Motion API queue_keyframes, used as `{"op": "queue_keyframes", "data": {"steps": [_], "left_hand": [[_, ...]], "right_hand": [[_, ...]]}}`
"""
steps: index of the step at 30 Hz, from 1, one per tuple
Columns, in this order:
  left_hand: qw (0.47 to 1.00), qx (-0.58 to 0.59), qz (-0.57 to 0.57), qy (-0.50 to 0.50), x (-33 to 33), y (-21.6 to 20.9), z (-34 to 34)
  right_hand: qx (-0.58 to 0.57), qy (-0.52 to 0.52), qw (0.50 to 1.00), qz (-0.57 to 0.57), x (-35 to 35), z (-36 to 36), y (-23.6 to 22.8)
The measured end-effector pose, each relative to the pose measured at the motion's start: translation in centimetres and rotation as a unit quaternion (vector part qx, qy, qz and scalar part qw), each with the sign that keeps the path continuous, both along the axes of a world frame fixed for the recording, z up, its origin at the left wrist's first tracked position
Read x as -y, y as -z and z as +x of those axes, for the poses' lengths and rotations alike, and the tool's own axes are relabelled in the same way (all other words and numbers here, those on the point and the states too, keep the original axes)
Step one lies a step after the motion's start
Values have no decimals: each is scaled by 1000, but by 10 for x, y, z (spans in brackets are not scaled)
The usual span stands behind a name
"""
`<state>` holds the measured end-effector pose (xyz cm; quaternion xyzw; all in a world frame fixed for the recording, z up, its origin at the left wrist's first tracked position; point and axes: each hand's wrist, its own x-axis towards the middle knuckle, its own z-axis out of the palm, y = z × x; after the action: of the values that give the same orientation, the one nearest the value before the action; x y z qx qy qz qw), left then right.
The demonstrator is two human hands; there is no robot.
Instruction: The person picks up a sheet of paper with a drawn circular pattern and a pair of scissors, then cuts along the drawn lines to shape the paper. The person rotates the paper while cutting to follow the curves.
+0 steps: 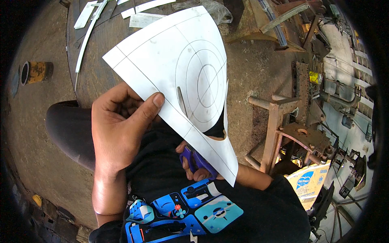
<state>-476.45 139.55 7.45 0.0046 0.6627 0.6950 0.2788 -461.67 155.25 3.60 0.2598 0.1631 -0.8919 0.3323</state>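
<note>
My left hand [115, 129] pinches the left edge of a white sheet [158, 46] between thumb and fingers, holding it up in front of me. Drawn on the sheet are rings, one inside another, and straight lines crossing them. Along its lower right side runs a curved cut, with a narrow strip to either side. Below the sheet, my right hand [187, 169] is closed around the purple handles of a pair of scissors [196, 162]. A grey blade pokes up through the sheet inside the outer ring. Part of the right hand is hidden behind the sheet.
White offcut strips [146, 20] lie on a dark board [93, 87] ahead of me. A rusty yellow pipe piece [37, 73] rests on the floor at left. To the right are a rusty metal frame [275, 125], a yellow cardboard piece [310, 184] and a wooden stand [263, 20].
</note>
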Motion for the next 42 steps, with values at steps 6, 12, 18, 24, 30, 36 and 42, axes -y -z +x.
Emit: {"op": "queue_keyframes", "data": {"steps": [6, 12, 18, 24, 30, 36, 42], "left_hand": [[1000, 7, 7, 9, 1, 1, -1], [1000, 13, 12, -1, -1, 1, 0], [1000, 22, 12, -11, -2, 2, 0], [1000, 14, 0, 0, -1, 1, 3], [1000, 26, 5, -3, -2, 0, 3], [1000, 23, -5, -1, -2, -1, 2], [1000, 25, 3, -2, -2, -1, 1]], "right_hand": [[59, 49, 992, -98, 0, 0, 2], [59, 57, 992, -92, 0, 1, 1], [26, 57, 996, -63, 2, 1, 1], [45, 62, 993, -93, -1, 0, 1], [79, 75, 986, -125, -1, -1, 0], [2, 41, 999, -8, 2, 0, -2], [15, 42, 999, -8, 2, -5, -6]]}}
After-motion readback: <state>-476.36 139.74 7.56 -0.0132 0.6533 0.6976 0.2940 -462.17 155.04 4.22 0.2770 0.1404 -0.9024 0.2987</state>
